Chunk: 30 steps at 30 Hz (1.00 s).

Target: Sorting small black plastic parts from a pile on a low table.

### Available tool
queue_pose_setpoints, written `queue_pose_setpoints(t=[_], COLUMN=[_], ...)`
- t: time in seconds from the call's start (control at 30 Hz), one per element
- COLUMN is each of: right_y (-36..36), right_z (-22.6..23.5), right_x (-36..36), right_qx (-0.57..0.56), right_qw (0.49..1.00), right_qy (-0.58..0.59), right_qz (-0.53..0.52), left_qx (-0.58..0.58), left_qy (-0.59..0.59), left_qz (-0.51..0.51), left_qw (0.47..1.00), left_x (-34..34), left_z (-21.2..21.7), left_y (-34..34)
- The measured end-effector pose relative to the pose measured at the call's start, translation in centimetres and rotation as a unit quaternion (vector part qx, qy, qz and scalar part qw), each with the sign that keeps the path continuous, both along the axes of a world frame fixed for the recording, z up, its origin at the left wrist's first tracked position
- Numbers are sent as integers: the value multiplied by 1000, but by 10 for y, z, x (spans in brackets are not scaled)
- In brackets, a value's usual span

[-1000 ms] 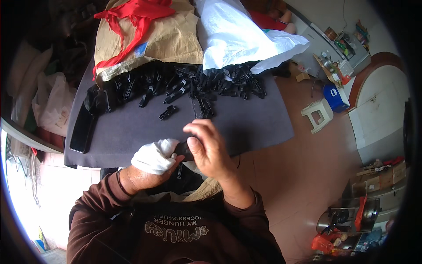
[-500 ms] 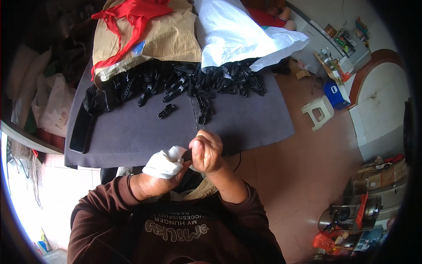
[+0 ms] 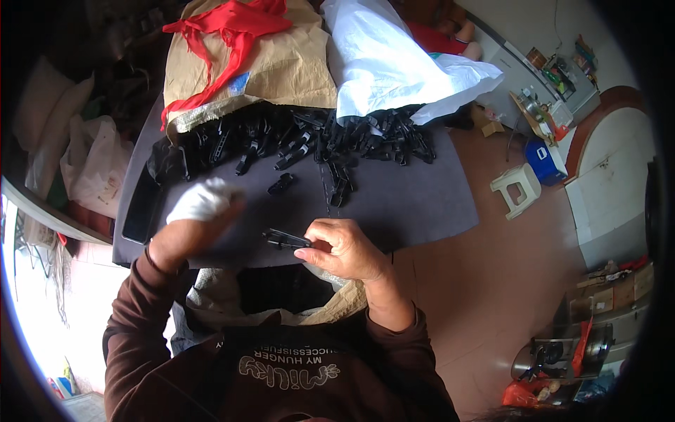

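Note:
In my right hand a slim black plastic part is pinched between thumb and fingers, its free end pointing left above the front of the grey cloth-topped table. My left hand, smeared by motion, hovers apart from it over the table's left side. White cloth covers much of that hand, and its fingers cannot be made out. One loose black piece lies on the table beyond my hands. Behind it, a long heap of similar black plastic parts spreads across the table.
A brown sack with red cloth and a white sack lie behind the heap. A black phone-like slab rests at the left edge. Below the table's front edge is an open sack. A white stool stands right.
My hands have come apart: the left swung away to the left and farther over the table. The black part in my right hand now shows. The whole view has shifted slightly.

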State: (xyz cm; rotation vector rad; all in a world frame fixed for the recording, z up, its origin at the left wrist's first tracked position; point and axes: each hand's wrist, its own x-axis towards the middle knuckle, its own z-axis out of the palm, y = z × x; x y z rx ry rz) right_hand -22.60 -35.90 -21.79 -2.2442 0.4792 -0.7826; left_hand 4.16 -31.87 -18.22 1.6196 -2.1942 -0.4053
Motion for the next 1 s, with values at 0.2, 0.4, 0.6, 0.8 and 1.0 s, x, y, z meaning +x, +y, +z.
queue_pose_setpoints(t=[0.2,0.4,0.6,0.8,1.0], right_y=[5,-2,-6,-5,-3], right_z=[1,-14,-15,-15,-7], right_x=[13,53,60,50,39], right_qx=[4,-207,-229,-229,-175], right_qw=[997,948,929,936,958], right_qy=[8,113,171,125,48], right_qz=[-70,-214,-237,-237,-220], left_qx=[-157,-205,-84,-106,19], left_qy=[-202,-283,-193,-78,-174], left_qz=[43,-51,-19,14,105], left_qw=[966,935,978,991,979], left_x=[1,-1,-10,2,-9], left_z=[0,-11,-12,-21,-5], left_y=[-56,-64,-25,-3,6])
